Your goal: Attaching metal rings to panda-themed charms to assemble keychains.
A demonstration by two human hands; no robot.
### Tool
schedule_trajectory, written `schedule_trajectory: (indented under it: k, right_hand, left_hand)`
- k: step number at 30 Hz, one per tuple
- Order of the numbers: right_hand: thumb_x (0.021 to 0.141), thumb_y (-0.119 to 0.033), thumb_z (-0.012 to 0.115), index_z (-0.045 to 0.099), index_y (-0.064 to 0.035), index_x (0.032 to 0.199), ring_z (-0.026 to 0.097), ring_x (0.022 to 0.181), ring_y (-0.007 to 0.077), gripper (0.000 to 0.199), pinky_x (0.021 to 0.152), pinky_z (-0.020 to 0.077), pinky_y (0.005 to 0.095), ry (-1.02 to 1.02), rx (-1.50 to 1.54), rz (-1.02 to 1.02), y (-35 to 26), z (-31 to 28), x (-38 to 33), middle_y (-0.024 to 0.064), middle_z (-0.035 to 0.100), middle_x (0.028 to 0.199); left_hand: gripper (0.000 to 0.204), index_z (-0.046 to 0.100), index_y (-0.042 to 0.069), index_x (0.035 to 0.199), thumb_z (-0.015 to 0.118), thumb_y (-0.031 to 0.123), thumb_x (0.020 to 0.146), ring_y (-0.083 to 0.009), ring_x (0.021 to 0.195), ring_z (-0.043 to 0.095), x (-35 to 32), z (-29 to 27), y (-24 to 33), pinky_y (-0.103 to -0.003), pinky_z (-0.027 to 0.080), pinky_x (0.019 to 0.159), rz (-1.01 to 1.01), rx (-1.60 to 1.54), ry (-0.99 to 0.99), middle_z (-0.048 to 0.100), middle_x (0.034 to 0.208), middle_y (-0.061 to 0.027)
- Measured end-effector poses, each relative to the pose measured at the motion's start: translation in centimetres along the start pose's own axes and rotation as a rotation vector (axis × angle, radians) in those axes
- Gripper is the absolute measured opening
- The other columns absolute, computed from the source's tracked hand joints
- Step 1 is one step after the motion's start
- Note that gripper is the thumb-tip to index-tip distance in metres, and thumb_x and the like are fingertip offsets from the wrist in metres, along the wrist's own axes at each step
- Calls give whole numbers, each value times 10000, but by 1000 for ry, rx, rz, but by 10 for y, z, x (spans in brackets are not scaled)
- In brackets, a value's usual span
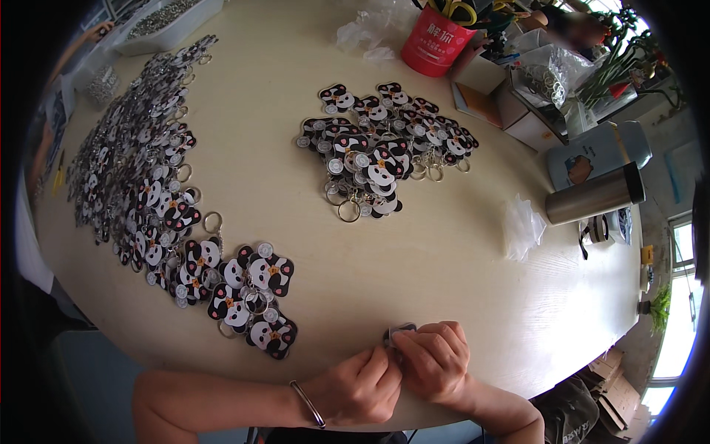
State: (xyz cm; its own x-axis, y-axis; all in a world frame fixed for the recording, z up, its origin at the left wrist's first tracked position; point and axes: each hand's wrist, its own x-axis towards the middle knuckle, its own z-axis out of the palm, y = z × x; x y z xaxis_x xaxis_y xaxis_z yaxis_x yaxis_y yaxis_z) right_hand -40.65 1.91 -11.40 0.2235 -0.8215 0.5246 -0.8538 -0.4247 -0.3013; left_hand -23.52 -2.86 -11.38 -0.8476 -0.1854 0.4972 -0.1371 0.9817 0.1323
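Right now your left hand [360, 388] and right hand [435, 360] meet at the near edge of the tabletop [414, 259], fingers curled tight and pinching one small keychain piece [398, 333] between them. Only its grey top edge shows; your fingers hide the rest, so I cannot make out its shape.

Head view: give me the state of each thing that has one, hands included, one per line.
left hand: closed, pinching a small keyring part at the table edge
right hand: closed on the same part, touching the left hand
middle keyring pile: heaped, loose on the table
left keyring spread: laid out along the table's left side
steel flask: lying on its side, capped
red cup: upright, holding scissors
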Motion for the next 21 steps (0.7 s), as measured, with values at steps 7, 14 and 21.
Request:
schedule_trajectory:
  k: [7,14,21]
  right_hand:
    - [517,-67,680,663,5,944,593,700,198,434,622,454,308,31,121,-67,4,0,-5,58,628,828]
    - [541,-58,690,672,-5,934,596,718,198,398,640,461,308,-2,72,-20,2,1,-1,51,640,832]
    - [544,-54,689,670,-10,922,599,708,193,381,647,458,305,64,131,58,1,0,-4,50,643,821]
  left_hand:
    - [224,653,-31,724,586,133,587,-262,792,601,-1,4,1,-291,557,676,3,-3,0,608,778,-140]
    - [206,642,-32,705,591,130,588,-259,778,594,1,-2,-1,-282,554,659,14,-13,5,605,783,-145]
    - [217,652,-41,702,579,155,645,-272,753,581,-2,6,-1,-304,541,694,50,4,45,600,750,-151]
